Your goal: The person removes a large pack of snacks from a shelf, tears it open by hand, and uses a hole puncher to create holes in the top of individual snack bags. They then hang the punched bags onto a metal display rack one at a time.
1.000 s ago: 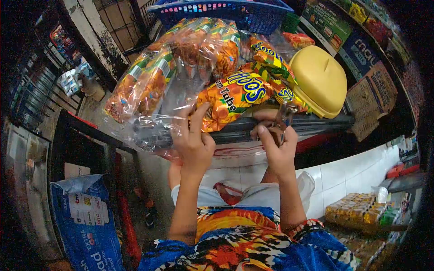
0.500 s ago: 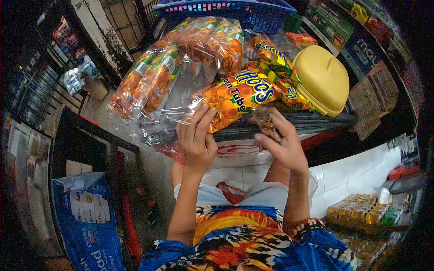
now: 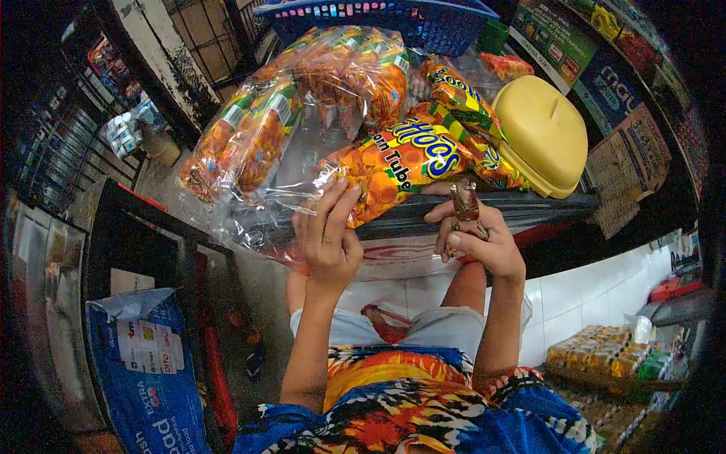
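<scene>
My left hand (image 3: 330, 231) grips the lower left corner of an orange snack bag (image 3: 401, 163) labelled "Corn Tube", fingers on top and the thumb low. Clear plastic (image 3: 261, 223) lies against the same fingers. In my right hand (image 3: 488, 238) is a shiny metal tool that looks like a plier stapler (image 3: 464, 203), its jaw end pointing up. Fingers curl around its lower part and hide some of it. The tool is just right of the bag's lower edge. Beyond the bag lie more snack bags (image 3: 461, 91) of the same colours.
Clear-wrapped snack packs (image 3: 265, 129) fill the left of the dark table (image 3: 529, 216). A yellow lidded container (image 3: 541, 132) stands at right, and a blue basket (image 3: 378, 26) at the back. Packed goods (image 3: 605, 352) sit low at right; a blue printed sack (image 3: 147, 371) is at lower left.
My right hand has moved right and slightly down from the bag's edge, and the metal tool now points upward in it. My left hand stays at the bag's corner.
</scene>
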Available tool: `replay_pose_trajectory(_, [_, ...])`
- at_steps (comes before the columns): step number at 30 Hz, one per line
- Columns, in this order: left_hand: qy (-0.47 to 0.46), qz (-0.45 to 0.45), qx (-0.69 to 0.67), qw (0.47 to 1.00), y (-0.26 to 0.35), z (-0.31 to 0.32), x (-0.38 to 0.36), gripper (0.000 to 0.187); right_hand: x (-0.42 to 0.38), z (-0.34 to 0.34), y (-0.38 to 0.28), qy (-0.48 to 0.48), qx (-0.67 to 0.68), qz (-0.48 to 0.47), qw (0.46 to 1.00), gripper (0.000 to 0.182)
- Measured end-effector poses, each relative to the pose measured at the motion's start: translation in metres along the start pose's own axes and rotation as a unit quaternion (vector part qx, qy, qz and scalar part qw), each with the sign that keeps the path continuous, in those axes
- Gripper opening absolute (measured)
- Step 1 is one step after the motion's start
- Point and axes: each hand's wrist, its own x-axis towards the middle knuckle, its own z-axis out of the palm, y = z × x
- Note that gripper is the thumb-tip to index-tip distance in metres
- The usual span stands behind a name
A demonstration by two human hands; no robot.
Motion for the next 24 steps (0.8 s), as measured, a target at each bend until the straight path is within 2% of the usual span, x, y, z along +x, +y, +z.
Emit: replay_pose_trajectory(24, [0.004, 0.009, -0.006, 1.0, -0.004, 0.0016, -0.0026, 0.055, 0.0, 0.0042, -0.0005, 0.029, 0.006, 0.008, 1.0, 0.038])
